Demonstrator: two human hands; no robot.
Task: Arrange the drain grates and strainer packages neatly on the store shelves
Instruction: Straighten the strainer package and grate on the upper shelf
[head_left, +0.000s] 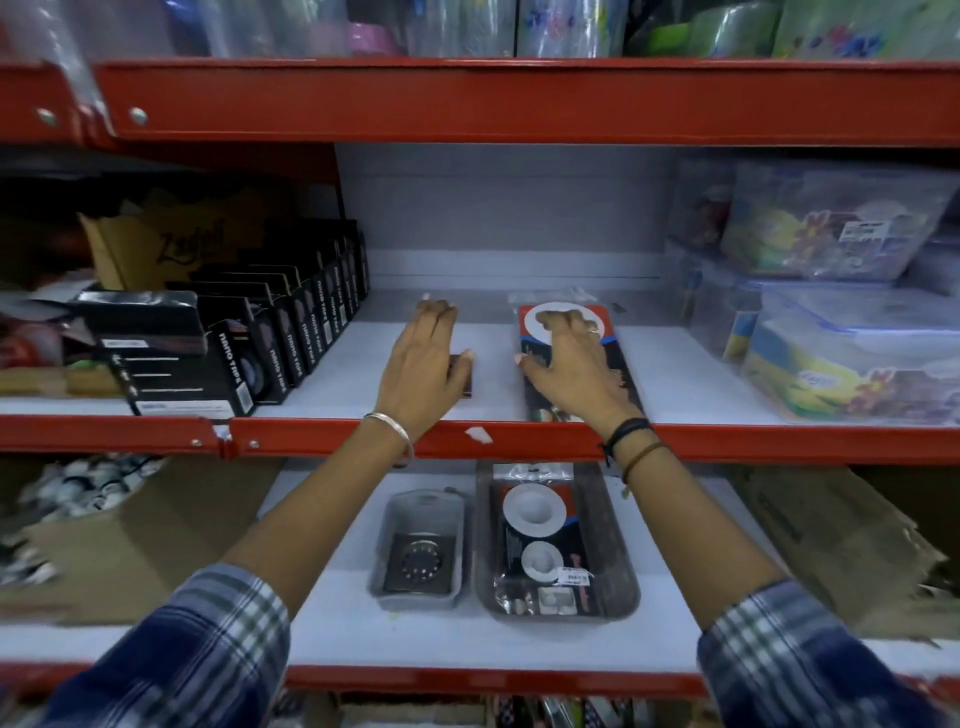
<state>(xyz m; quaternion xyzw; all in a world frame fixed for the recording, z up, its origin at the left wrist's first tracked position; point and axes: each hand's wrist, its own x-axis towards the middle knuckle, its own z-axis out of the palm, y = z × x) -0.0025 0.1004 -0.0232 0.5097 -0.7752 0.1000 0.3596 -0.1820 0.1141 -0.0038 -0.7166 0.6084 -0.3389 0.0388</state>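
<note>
Both arms reach over the red metal front rail (519, 439) of the middle shelf. The left hand (423, 358) lies palm down, fingers extended and close together, on a small dark flat package (464, 375); only the package's right edge shows beside the thumb, so its contents cannot be told. No pinch is visible; the hand rests flat on top.

The right hand (569, 358) lies on a long plastic-wrapped strainer package with a red and black card and a white round strainer (613, 364). The fingers are spread and curled over the white disc at the far end, the thumb pointing left at the package's left edge. Whether the fingers grip the package or only press on it cannot be told. This package lies lengthwise on the white shelf board (701, 374), its near end touching the front rail.

On the shelf below, a small grey plastic tray (415, 551) holds a square metal drain grate with a round perforated centre (422, 564). Just beside it, to the right, a longer dark oval tray (623, 571) holds a second strainer package showing two white round strainers (537, 540).

On the middle shelf, a row of upright black boxes (291, 332) stands to the left, and clear plastic lidded containers (841, 353) are stacked to the right.
</note>
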